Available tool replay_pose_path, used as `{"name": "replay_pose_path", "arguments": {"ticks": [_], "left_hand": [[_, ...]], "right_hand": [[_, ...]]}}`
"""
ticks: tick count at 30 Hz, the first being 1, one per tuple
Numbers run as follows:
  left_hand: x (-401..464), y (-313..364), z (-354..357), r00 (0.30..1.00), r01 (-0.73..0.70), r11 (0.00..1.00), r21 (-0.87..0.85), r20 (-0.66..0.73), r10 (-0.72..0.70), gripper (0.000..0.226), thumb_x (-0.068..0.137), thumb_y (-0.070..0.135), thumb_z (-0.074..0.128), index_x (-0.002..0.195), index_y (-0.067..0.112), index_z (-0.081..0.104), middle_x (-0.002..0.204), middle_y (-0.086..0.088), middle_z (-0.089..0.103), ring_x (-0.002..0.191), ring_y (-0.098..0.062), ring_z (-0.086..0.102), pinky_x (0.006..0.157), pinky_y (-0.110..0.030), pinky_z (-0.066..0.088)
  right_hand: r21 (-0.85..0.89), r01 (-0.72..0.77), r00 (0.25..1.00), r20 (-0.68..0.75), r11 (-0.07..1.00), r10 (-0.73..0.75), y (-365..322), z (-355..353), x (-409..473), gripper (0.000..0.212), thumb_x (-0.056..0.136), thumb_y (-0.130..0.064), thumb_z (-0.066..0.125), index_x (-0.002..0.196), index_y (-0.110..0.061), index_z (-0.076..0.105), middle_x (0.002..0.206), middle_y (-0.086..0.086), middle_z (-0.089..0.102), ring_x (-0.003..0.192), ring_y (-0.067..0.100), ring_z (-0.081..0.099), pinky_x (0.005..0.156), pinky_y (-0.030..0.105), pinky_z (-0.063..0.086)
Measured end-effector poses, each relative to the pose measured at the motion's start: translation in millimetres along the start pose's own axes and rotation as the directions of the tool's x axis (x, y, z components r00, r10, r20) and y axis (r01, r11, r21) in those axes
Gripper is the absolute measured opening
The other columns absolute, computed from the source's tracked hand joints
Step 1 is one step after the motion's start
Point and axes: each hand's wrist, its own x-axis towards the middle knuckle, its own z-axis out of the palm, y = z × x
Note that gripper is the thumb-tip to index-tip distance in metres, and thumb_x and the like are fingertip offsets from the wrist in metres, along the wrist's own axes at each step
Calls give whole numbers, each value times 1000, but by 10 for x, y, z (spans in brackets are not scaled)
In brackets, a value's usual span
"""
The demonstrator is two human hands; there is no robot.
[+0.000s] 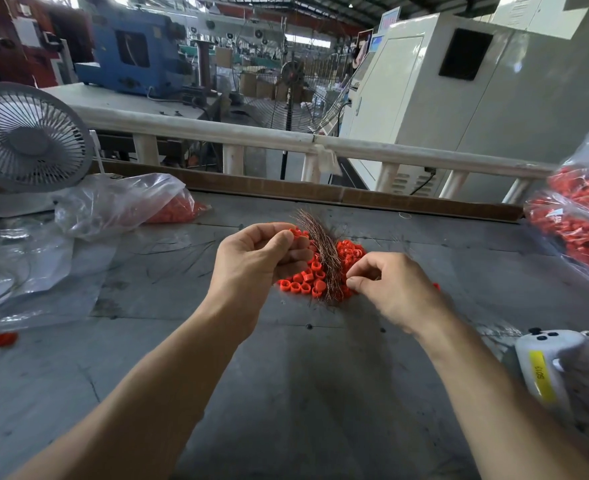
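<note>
Head view: I see both hands meeting over the grey table point(303, 375), centre frame.
Left hand point(251, 261): fingers curled, thumb pinching a single red ring point(295, 233) against the fingertips.
Right hand point(390, 285): thumb and forefinger nipped together at the foot of the wire bundle point(322, 247), apparently on one strand, though it is too fine for me to confirm.
Wire bundle: coppery, standing at a slant between the two hands and touching the left fingertips, with its foot in the ring pile point(352, 251).
Ring pile: loose on the table, just beyond both hands.
Progress: I judge the work no further than midway. Dozens of rings lie unwired and the bundle is thick.
Supply: left bag point(168, 206) of rings in the upper left, and a fuller right bag point(580, 220) at the right edge.
</note>
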Motion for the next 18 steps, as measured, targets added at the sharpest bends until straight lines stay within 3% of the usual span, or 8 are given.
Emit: {"name": "replay_pose_path", "arguments": {"ticks": [5,10,18], "left_hand": [[13,-7,-13,999,5,1000,5,-35,-5,13,100,4,61,109,-1,69,93,-16,78,85,-27,77,71,-28,62],[9,-18,-14,999,17,999,28,-47,-15,11,100,5,62,106,1,70,92,-15,78,84,-25,77,71,-28,62],[12,-39,-13,999,22,998,55,-45,-20,10,100,5,63,104,3,71,92,-14,78,83,-25,77,71,-28,62]], "right_hand": [[-9,43,998,46,999,-43,-28,-40,-7,14,86,-28,82,78,-34,72,76,-16,69,72,-2,60,62,19,40],[-135,-49,999,-23,990,46,15,-30,-1,20,85,-31,82,71,-34,68,73,-17,66,71,0,59,56,22,39],[-186,-107,993,-71,977,95,2,87,7,25,83,-33,83,71,-35,61,70,-22,56,65,-7,49,54,17,34]]}}
